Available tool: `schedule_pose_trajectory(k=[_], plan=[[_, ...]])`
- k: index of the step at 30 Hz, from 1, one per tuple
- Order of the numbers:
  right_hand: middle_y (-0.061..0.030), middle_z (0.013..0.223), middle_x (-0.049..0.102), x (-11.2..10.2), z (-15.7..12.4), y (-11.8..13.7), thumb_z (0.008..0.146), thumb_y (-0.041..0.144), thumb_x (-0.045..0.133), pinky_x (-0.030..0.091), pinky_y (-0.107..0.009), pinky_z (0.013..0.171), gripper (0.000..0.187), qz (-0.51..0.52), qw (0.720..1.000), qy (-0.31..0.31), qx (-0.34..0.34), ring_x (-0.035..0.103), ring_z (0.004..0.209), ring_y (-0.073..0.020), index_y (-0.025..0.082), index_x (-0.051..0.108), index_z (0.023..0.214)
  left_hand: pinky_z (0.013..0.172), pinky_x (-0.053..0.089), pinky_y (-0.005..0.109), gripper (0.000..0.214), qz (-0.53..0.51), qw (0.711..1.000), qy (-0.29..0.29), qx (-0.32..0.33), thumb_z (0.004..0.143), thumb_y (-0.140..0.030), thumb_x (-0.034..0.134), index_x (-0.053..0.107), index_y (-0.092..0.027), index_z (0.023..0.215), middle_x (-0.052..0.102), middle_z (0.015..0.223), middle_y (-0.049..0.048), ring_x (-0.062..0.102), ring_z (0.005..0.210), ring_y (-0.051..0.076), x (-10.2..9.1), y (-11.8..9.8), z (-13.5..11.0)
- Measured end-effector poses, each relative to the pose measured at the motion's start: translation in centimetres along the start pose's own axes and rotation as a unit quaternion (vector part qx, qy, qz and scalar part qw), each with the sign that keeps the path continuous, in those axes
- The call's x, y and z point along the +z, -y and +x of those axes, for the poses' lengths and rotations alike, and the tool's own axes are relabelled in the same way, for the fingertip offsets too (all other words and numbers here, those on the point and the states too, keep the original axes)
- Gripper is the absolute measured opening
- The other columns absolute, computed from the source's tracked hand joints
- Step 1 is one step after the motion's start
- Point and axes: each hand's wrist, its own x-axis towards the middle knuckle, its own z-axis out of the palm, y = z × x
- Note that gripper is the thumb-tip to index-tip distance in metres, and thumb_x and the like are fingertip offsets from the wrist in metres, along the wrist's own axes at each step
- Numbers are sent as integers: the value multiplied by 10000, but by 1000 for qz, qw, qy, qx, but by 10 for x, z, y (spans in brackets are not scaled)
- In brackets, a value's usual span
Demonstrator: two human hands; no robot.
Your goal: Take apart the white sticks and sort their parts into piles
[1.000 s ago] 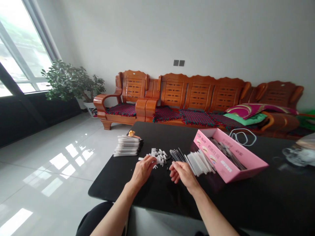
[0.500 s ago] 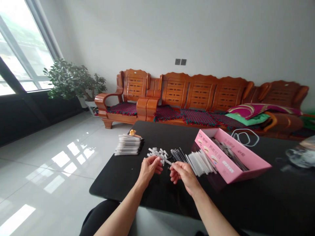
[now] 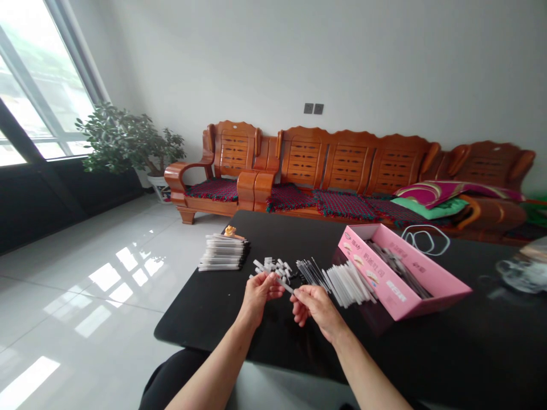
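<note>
Slim pale tube (image 3: 287, 286): held off to the near side of the small-parts heap, btw both hands, prob. just above tabletop (exact gap can't tell). Long axis runs L–R, slanting: far end to L, near end to R. Neither hand has to reach; each is at its own end.

L hand (image 3: 261, 293): thumb + fingertips closed on L part of tube, no gap seen; other fingers loosely curled under. R hand (image 3: 315, 306): thumb + index pinched at the near R end, rest half curled. R hand sits slightly nearer than L. Tube points from L fingertips straight at R pinch, so key relation = end-to-end line-up along that slant. Whether tube is one pc or two joined: can't tell, too small.

Just far of hands: heap of small white pieces (image 3: 280, 265), loose, mixed angles. R of heap: thin dark rods (image 3: 314, 273), fanned, then row of white tubes (image 3: 348, 285) side by side. Beyond, far R: pink box (image 3: 384, 279) w/ dark sticks in it. Far L: stack of white sticks w/ dark ends (image 3: 222, 254), axes approx L–R, small yellow figure (image 3: 229, 230) at its far side. All on black table (image 3: 205, 319).
</note>
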Motion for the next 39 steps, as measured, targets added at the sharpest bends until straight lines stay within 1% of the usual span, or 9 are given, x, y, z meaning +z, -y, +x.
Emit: schedule_pose_trajectory(k=[5, 10, 14, 16, 21, 26, 31, 35, 39], plan=[[-12, 570, 641, -2, 0, 1, 694, 480, 672, 446, -216, 413, 363, -5, 1000, -17, 2, 588, 447, -122, 128, 595, 747, 576, 539, 234, 391, 5, 1000, 10, 1, 680, -444, 741, 665, -81, 802, 688, 697, 85, 655, 591, 137, -1, 1, 1], [-18, 541, 631, -1, -1, 1, 778, 562, 538, 438, -222, 393, 445, -9, 1000, 4, 15, 580, 420, -124, 122, 601, 756, 566, 541, 234, 387, -1, 1000, 2, 0, 663, -437, 754, 664, -86, 799, 693, 706, 86, 659, 592, 142, 1, -2, 0], [-7, 568, 645, -3, 1, -1, 676, 474, 684, 448, -213, 418, 361, -14, 1000, -25, -2, 589, 449, -119, 134, 583, 744, 566, 540, 230, 380, 4, 1000, 1, -4, 671, -435, 750, 660, -88, 796, 688, 695, 80, 659, 591, 141, 2, -2, 0], [-7, 596, 655, -4, 2, -1, 635, 444, 726, 457, -212, 433, 363, -9, 999, -38, -2, 598, 469, -119, 137, 584, 765, 575, 543, 234, 379, 6, 1000, 2, -5, 678, -436, 746, 660, -87, 797, 687, 690, 79, 663, 602, 146, 2, -1, 0], [-24, 554, 635, -3, 2, -2, 768, 541, 566, 436, -213, 398, 425, -18, 1000, -8, 10, 585, 434, -122, 118, 607, 756, 584, 544, 231, 371, 4, 1000, 11, -2, 701, -429, 732, 660, -87, 826, 692, 697, 83, 667, 612, 146, 0, 1, 1], [-14, 595, 653, -4, 3, -2, 680, 419, 702, 458, -209, 436, 321, -19, 999, -37, -4, 604, 480, -122, 130, 594, 766, 590, 546, 234, 363, 5, 1000, 12, -5, 709, -422, 728, 658, -85, 824, 692, 698, 83, 668, 616, 148, -2, 3, 2], [-24, 547, 633, -5, 5, -5, 767, 556, 560, 429, -208, 381, 442, -18, 1000, -10, 21, 586, 426, -126, 116, 604, 766, 579, 544, 227, 368, 2, 1000, 5, -2, 700, -421, 735, 658, -83, 826, 695, 721, 84, 666, 614, 144, 0, 1, 1], [-17, 584, 650, -5, 5, -6, 692, 481, 675, 443, -198, 399, 372, -25, 999, -32, 2, 602, 458, -124, 125, 598, 768, 577, 544, 229, 361, 3, 1000, 4, 0, 706, -413, 733, 656, -80, 823, 689, 707, 79, 662, 613, 143, 0, 1, 0], [-21, 547, 631, -5, 5, -7, 767, 560, 559, 431, -203, 368, 446, -19, 999, -8, 33, 587, 417, -126, 116, 602, 782, 581, 544, 231, 354, 6, 1000, 7, 2, 718, -409, 723, 654, -81, 830, 690, 714, 81, 666, 621, 147, -1, 2, 1]])
